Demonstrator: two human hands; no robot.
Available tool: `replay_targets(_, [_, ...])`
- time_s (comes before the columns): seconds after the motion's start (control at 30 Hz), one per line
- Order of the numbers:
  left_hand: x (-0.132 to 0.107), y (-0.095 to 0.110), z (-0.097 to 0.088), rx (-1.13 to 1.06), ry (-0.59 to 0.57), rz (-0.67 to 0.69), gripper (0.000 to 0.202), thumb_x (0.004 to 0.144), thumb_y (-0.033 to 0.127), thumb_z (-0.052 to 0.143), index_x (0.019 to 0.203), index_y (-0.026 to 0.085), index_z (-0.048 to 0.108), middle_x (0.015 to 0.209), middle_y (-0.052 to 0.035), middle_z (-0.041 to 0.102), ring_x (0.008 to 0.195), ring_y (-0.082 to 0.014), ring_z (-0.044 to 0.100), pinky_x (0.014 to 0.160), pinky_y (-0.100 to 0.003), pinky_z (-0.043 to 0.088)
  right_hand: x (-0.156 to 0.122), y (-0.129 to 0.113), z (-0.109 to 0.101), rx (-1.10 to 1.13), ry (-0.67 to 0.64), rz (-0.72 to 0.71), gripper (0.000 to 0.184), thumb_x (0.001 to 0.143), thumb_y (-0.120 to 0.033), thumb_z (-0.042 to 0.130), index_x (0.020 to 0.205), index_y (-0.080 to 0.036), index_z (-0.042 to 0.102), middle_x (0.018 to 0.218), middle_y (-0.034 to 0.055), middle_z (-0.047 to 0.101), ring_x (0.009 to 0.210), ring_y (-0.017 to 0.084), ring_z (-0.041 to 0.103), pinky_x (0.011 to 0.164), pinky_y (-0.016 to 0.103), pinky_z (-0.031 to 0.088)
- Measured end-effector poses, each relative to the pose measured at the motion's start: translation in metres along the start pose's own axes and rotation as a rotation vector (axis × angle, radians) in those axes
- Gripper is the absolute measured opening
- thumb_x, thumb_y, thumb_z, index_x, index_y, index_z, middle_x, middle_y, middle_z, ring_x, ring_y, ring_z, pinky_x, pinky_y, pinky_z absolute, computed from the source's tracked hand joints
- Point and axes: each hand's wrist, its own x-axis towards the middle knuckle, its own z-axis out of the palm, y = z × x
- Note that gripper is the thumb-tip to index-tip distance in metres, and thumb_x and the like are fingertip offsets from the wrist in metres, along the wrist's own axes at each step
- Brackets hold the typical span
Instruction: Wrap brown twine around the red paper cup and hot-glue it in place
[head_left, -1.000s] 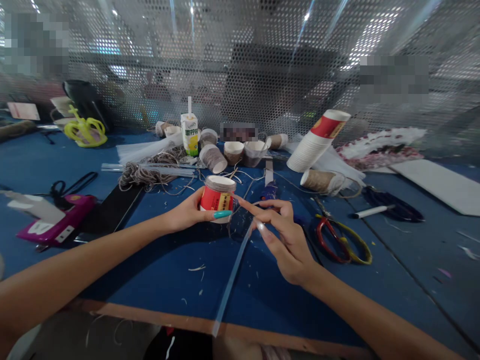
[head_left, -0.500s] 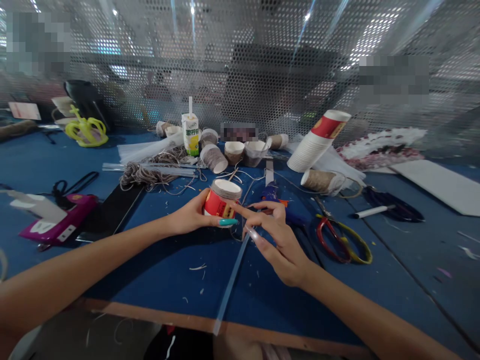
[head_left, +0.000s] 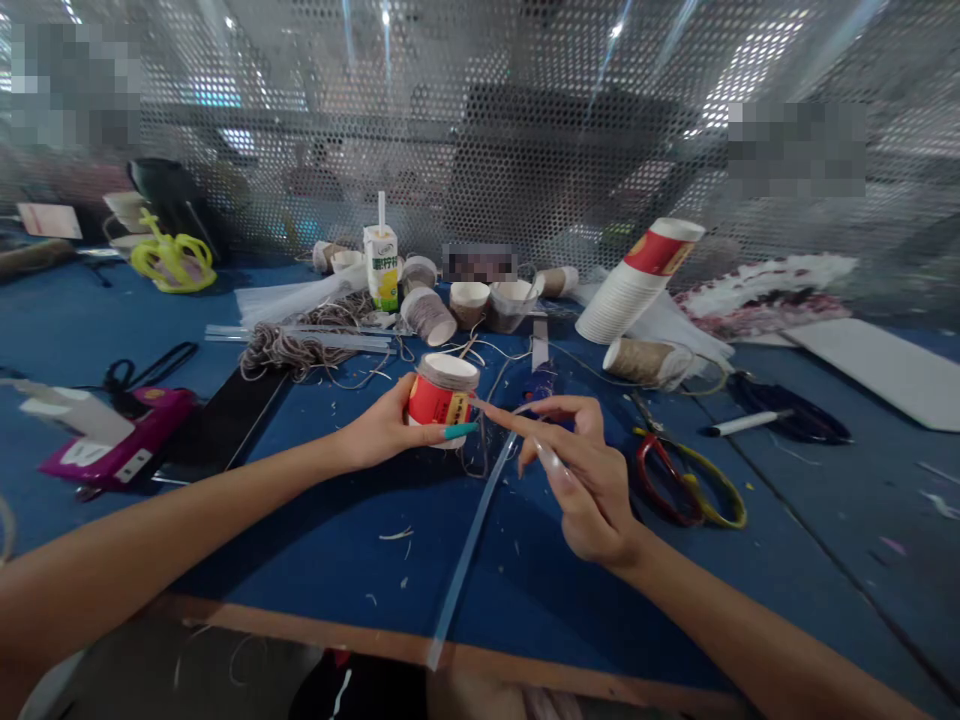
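Note:
My left hand point(head_left: 382, 425) is wrapped round a red and white paper cup point(head_left: 431, 402), thumb across its front. Grey-brown cord point(head_left: 448, 372) winds round the cup just below its rim. At the cup's right side, my right hand point(head_left: 585, 465) has its index finger stretched toward the wall, with the other fingers bent and apart. Whether that fingertip touches the cup is hard to tell. Behind the right hand lies a blue glue gun point(head_left: 541, 383), partly hidden. A long translucent glue stick point(head_left: 469, 560) runs from near this hand to the table's front edge.
Bundled cord point(head_left: 289, 350), a drink carton point(head_left: 382, 268) and several cord-wrapped cups point(head_left: 429, 318) stand behind. To the right are a leaning stack of paper cups point(head_left: 626, 290), scissors point(head_left: 686, 480) and a marker point(head_left: 750, 422). A purple power strip point(head_left: 142, 440) lies left.
My right hand has drawn back to the right, away from the cup. The cup, held in my left hand, has risen and turned slightly, showing more of its gold label.

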Motion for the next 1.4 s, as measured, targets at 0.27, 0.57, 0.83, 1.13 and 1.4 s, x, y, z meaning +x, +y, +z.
replay_targets(0.27, [-0.003,-0.007,0.009,0.205,0.112,0.049,0.056,0.061,0.046,0.078,0.095,0.017,0.044,0.097,-0.0051,0.058,0.086,-0.0198,0.057,0.079,-0.039,0.048,0.004,-0.009,0.009,-0.119,-0.216,-0.002,0.014,0.090,-0.030,0.040,0.090,-0.023,0.051,0.133,0.0036,0.060,0.106,0.029,0.040,0.086,0.050,0.036])
replay_targets(0.57, [-0.001,-0.007,0.004,0.238,0.132,0.054,0.057,0.065,0.040,0.076,0.108,0.017,0.047,0.111,-0.0103,0.061,0.100,-0.0242,0.059,0.088,-0.043,0.047,0.004,-0.010,0.005,-0.156,-0.166,0.003,0.028,0.088,-0.023,0.040,0.109,-0.023,0.058,0.096,0.0049,0.070,0.106,0.028,0.042,0.090,0.048,0.033])
replay_targets(0.83, [-0.002,-0.007,0.009,0.266,0.178,0.047,0.052,0.066,0.039,0.075,0.100,0.017,0.043,0.100,-0.0070,0.061,0.089,-0.0204,0.060,0.079,-0.038,0.050,0.001,-0.004,0.007,-0.157,-0.078,-0.162,0.018,0.085,-0.020,0.040,0.093,-0.022,0.056,0.116,0.0061,0.067,0.099,0.027,0.047,0.087,0.048,0.035])
replay_targets(1.13, [-0.012,0.001,0.018,0.495,0.297,0.054,0.044,0.071,0.038,0.071,0.098,0.018,0.043,0.098,-0.0039,0.056,0.082,-0.0164,0.055,0.074,-0.033,0.048,0.003,-0.020,0.018,-0.284,-0.277,-0.014,0.019,0.087,-0.032,0.044,0.092,-0.019,0.056,0.143,0.0070,0.049,0.114,0.032,0.037,0.087,0.048,0.033])
replay_targets(1.4, [-0.010,0.001,0.014,0.457,0.256,0.043,0.044,0.070,0.038,0.071,0.098,0.017,0.044,0.094,-0.0033,0.055,0.081,-0.0165,0.054,0.074,-0.034,0.047,0.006,-0.022,0.014,-0.248,-0.310,0.038,0.028,0.087,-0.030,0.044,0.109,-0.019,0.058,0.120,0.0087,0.065,0.111,0.031,0.039,0.088,0.047,0.033])
